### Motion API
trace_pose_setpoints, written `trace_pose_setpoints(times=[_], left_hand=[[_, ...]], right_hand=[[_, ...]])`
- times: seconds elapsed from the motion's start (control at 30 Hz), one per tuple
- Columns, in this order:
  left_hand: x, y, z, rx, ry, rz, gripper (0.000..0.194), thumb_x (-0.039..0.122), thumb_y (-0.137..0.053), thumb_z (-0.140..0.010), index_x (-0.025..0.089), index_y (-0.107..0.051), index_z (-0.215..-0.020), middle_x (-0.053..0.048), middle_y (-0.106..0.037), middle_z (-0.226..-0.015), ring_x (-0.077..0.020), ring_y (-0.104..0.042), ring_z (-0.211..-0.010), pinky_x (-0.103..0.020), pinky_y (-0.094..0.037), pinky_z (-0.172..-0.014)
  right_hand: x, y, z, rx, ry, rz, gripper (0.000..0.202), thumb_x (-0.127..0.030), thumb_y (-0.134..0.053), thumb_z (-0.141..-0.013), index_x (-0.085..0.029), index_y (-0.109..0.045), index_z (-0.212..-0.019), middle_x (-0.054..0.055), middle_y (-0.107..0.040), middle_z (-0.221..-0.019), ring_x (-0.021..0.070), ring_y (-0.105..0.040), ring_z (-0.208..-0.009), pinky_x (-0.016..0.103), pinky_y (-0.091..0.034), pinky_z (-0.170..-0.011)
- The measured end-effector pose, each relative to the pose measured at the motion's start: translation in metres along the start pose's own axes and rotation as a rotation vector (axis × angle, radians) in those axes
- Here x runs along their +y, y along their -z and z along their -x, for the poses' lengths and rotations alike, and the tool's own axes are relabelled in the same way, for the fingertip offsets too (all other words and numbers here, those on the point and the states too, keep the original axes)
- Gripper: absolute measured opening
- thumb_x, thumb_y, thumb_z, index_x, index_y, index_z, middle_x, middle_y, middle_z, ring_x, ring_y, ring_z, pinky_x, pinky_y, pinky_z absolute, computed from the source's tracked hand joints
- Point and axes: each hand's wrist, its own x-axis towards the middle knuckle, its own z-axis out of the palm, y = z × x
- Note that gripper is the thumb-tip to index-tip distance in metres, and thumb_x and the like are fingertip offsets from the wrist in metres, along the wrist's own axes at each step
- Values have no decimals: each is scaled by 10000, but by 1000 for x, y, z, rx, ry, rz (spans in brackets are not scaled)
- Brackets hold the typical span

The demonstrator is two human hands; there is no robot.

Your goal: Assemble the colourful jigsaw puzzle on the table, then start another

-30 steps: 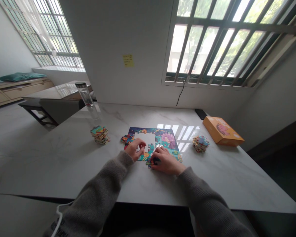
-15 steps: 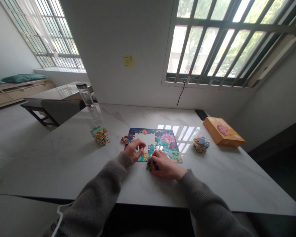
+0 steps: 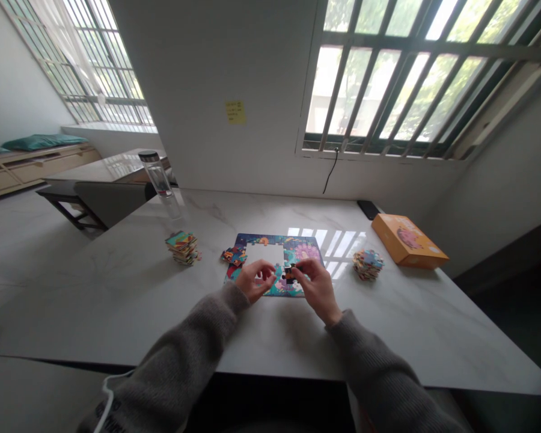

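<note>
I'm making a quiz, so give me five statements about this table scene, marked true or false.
1. The right hand holds at least one dark puzzle piece. True.
2. The left hand is at the puzzle. True.
3. The puzzle is complete. False: it has a gap.
4. The orange box is left of the puzzle. False: it is to the right.
5. The clear bottle lies on its side. False: it stands upright.

The hands partly hide the puzzle (writing on the yellow note is too small to read).
</note>
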Motion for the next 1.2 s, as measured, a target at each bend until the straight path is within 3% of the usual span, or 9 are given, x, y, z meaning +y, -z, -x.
trace_pose_setpoints(times=[0.13,0.33,0.47,0.57,0.9,1.1,1.2], left_hand=[[-2,-9,2,-55,64,72,221,358,-692,-855,197,-636,-995,-26,-681,-817,-143,-631,-704,-247,-514,-594],[-6,-12,2,10,60,121,203,376,-643,-906,184,-670,-964,-35,-695,-782,-149,-646,-699,-256,-518,-613],[-4,-11,1,20,57,167,309,332,-692,-873,182,-608,-1130,-29,-702,-833,-137,-645,-704,-256,-534,-643],[-5,-10,1,-11,-35,77,491,280,-735,-829,210,-532,-1271,-27,-682,-936,-133,-629,-743,-263,-540,-669],[-20,5,-2,-90,-268,-382,462,380,-702,-879,226,-560,-1291,-38,-654,-925,-200,-601,-837,-358,-470,-805],[-27,9,-3,-85,-224,-377,456,427,-718,-860,219,-606,-1250,-52,-645,-948,-215,-598,-869,-347,-457,-818],[-28,10,-4,-95,-176,-316,463,410,-732,-847,223,-610,-1252,-46,-638,-938,-210,-587,-855,-347,-461,-826]], right_hand=[[0,-2,-1,60,-42,-46,335,-485,-757,-815,-202,-578,-809,22,-679,-747,180,-678,-704,333,-585,-676],[-3,-12,3,40,-37,-222,409,-410,-788,-797,-263,-547,-1094,-46,-633,-786,168,-709,-743,338,-617,-744],[0,-12,4,-2,-54,-179,299,-426,-744,-834,-230,-599,-1006,-3,-689,-806,181,-718,-774,341,-608,-757],[2,-11,3,-5,-55,-162,297,-438,-736,-839,-216,-624,-1001,12,-707,-817,178,-713,-755,331,-602,-733],[14,-5,-1,-115,-32,-72,274,-436,-666,-890,-210,-660,-1045,48,-715,-896,198,-712,-813,355,-598,-746],[5,9,-6,-91,190,233,202,-305,-564,-958,-234,-656,-1123,74,-716,-1043,206,-695,-933,380,-578,-835],[-3,19,-7,-170,343,417,295,-241,-571,-947,-256,-616,-1238,95,-668,-1210,236,-640,-1096,418,-555,-913]])
